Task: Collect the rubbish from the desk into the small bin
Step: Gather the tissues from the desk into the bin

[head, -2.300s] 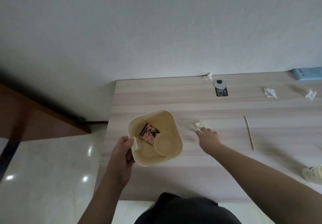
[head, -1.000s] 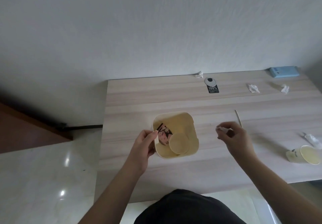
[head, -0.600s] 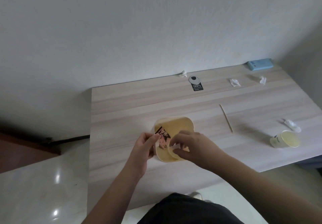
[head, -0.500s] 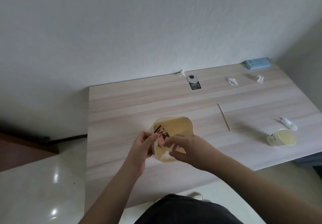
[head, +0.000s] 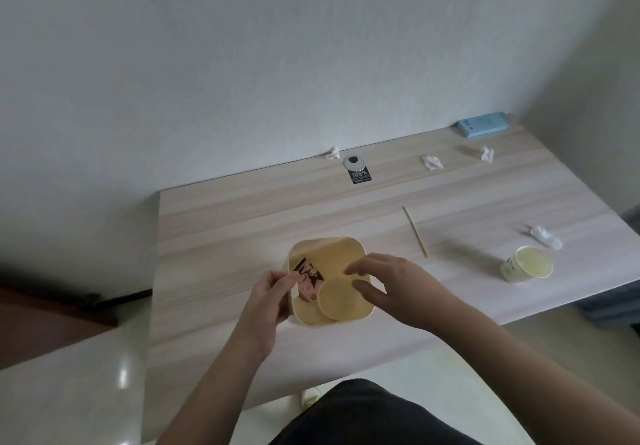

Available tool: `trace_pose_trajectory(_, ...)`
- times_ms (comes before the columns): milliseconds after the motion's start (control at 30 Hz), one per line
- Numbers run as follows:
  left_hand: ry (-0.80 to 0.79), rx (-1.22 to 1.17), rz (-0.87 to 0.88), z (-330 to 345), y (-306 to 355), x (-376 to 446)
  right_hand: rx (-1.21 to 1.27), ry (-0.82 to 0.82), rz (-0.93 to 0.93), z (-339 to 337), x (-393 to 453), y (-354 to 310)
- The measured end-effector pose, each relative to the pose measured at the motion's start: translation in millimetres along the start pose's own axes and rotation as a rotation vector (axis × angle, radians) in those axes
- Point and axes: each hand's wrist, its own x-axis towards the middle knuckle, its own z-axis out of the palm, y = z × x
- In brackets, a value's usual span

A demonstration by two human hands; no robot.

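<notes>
Your left grip [head: 273, 288] pinches the rim of the small bin [head: 349, 249] at its 9 o'clock side, fingers curled around the edge. Your right grip [head: 388, 283] is spread above the bin's 3 o'clock side, fingers relaxed, holding nothing.

The bin stands on the surface [head: 225, 223] close to its near edge. I think this is the main risk: if you pull with the left grip while the right one reaches far, the bin can slide off or tip, because only one side is held. Inside it lie a round lid [head: 337, 301] and a printed wrapper [head: 308, 280].

Still to collect, from largest to smallest: the paper cup [head: 526, 264] at 3 o'clock of the bin, upright, so it may roll if knocked; whether liquid is inside, I cannot tell. Just beyond it lies a crumpled wrapper [head: 545, 236]. The thin stick [head: 415, 231] at 2 o'clock lies flat and may be difficult to pinch. Three paper balls wait far away: [head: 432, 162], [head: 486, 153], [head: 332, 153].

The blue box [head: 481, 124] and the black tag [head: 356, 169] are probably not rubbish. Nothing stands between the bin and these things.
</notes>
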Motion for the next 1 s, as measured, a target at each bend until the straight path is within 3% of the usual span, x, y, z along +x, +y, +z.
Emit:
trace_pose_trajectory(233,0.053,0.019,0.012,56,-14,-10,-0.108,0.076,0.094,-41,-64,69)
trace_pose_trajectory(500,0.100,0.046,0.027,110,-24,-19,-0.049,0.088,0.150,-64,-92,126)
trace_pose_trajectory(800,0.223,-0.033,0.030,96,-21,-29,-0.072,0.124,0.065,-65,-51,126)
trace_pose_trajectory(1000,0.200,-0.035,0.063,68,-1,-11,-0.099,0.130,0.025,-60,7,101)
